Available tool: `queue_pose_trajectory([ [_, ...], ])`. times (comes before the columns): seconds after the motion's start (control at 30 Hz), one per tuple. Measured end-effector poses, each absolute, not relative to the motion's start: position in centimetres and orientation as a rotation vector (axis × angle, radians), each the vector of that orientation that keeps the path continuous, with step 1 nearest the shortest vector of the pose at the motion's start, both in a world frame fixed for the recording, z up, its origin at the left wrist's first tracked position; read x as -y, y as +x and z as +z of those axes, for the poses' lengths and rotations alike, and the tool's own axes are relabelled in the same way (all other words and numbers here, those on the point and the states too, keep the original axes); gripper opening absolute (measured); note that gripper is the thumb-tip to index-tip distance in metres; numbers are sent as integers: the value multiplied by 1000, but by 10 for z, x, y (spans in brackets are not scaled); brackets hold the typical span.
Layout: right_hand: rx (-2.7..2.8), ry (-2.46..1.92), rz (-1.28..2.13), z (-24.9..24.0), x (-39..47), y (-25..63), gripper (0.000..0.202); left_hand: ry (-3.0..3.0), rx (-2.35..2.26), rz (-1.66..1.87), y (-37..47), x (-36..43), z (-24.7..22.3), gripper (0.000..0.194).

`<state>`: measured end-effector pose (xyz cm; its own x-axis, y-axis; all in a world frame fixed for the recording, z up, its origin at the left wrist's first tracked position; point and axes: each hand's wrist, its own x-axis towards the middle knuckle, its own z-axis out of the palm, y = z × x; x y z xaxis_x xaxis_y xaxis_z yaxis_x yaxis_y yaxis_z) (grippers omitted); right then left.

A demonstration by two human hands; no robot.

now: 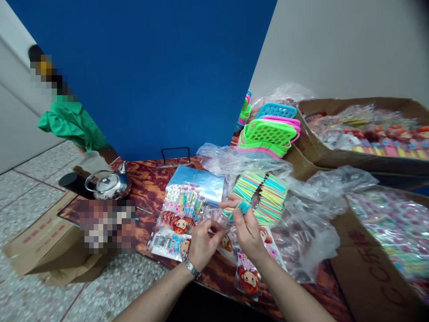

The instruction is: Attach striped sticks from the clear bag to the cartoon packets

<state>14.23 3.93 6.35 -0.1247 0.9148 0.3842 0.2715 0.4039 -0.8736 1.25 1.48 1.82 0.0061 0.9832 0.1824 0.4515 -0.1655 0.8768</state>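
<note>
My left hand (205, 243), with a metal watch on its wrist, pinches the edge of a clear printed plastic bag (226, 243) between thumb and fingers. Just right of it, my right hand (248, 230) grips a small bunch of blue-green plastic sticks (244, 205) over the bag. Behind that hand lies a large pile of coloured sticks (273, 199) on clear plastic. Printed packets with a cartoon figure (181, 223) lie left of my hands, against a stack of blue bags (197, 179). Another printed packet (248, 277) lies below my right wrist.
Stacked plastic baskets (268, 134) stand at the back right. Cardboard boxes of packaged goods (365, 158) line the right side. A metal kettle (112, 185) is at the table's left end, near a brown carton (36, 241). A person in a green top (72, 120) is beyond the blue panel (161, 80).
</note>
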Motion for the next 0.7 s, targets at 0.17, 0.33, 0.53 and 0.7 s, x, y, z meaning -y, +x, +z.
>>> queue_pose_trajectory([
  [0.17, 1729, -1091, 677, 64, -36, 161, 47, 1856, -1427, 1203, 3, -18, 22, 6],
  [0.33, 1841, -1136, 536, 68, -37, 171, 29, 1949, -1385, 1208, -2, -17, 22, 12],
  [0.53, 1949, -1230, 436, 60, -40, 187, 26, 1950, -1426, 1178, -36, -21, 26, 18],
  [0.7, 2464, -1568, 344, 25, -33, 220, 23, 2004, -1842, 1065, -84, -45, 9, 17],
])
